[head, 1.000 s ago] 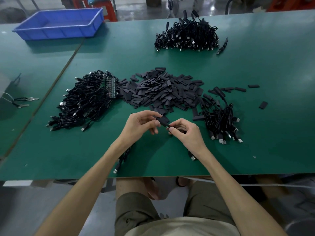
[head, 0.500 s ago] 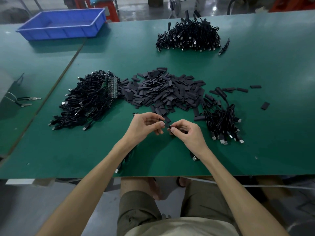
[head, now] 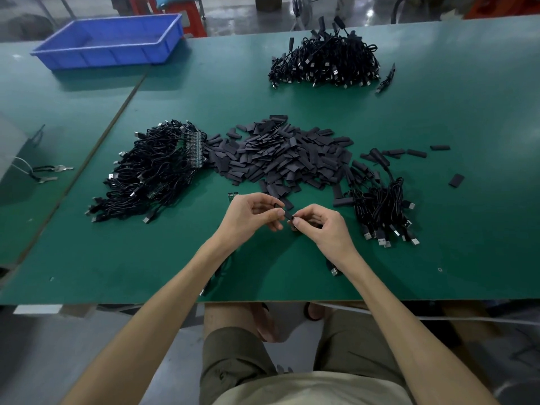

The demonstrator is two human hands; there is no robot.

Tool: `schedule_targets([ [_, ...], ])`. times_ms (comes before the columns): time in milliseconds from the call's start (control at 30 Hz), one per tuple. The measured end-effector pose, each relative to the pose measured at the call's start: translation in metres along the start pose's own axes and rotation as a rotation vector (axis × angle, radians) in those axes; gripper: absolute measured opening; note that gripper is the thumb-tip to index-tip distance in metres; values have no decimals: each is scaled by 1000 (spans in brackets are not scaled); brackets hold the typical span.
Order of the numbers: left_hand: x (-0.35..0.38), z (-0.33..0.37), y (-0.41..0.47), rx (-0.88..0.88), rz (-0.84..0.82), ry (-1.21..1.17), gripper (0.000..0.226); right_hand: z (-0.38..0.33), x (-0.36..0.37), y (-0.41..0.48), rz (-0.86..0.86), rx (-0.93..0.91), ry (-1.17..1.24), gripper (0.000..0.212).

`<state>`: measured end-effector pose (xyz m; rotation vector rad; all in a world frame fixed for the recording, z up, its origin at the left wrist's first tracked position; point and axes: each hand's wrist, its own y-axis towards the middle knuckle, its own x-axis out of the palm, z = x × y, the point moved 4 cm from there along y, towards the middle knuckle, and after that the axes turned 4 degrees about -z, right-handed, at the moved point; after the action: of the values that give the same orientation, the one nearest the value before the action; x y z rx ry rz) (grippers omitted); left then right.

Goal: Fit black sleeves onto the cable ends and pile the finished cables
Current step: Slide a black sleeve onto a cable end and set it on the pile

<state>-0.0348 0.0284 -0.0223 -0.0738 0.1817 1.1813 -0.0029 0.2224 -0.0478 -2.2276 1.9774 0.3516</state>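
Head view: at centre, the left hand (head: 251,216) pinches a sleeve (head: 287,215). The right hand (head: 324,229) pinches a cable (head: 334,270) whose plug seems to trail by that wrist. How far on the sleeve sits is hidden. Best, I judge, to hold both in line and push straight, twisting if it binds.

On the green table (head: 453,273), loose sleeves (head: 280,159) lie at 12 o'clock, bare cables (head: 152,176) at 10, a small pile (head: 382,209) at 3 and a bigger pile (head: 324,62) at 1. A blue tray (head: 111,45) sits at 11 and pliers (head: 49,172) at 9.

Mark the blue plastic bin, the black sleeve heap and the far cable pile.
Blue plastic bin (head: 111,57): head view, front wall.
Heap of black sleeves (head: 280,154): head view, middle.
Far pile of black cables (head: 327,61): head view, middle.
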Motion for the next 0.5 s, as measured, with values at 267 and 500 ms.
schedule_targets([
  [267,3,-6,-5,-45,-49,15,20,2,1,1,-2,-8,1,4],
  [500,-1,-5,-3,-51,-53,114,17,3,2,1,3,-3,-4,2],
])
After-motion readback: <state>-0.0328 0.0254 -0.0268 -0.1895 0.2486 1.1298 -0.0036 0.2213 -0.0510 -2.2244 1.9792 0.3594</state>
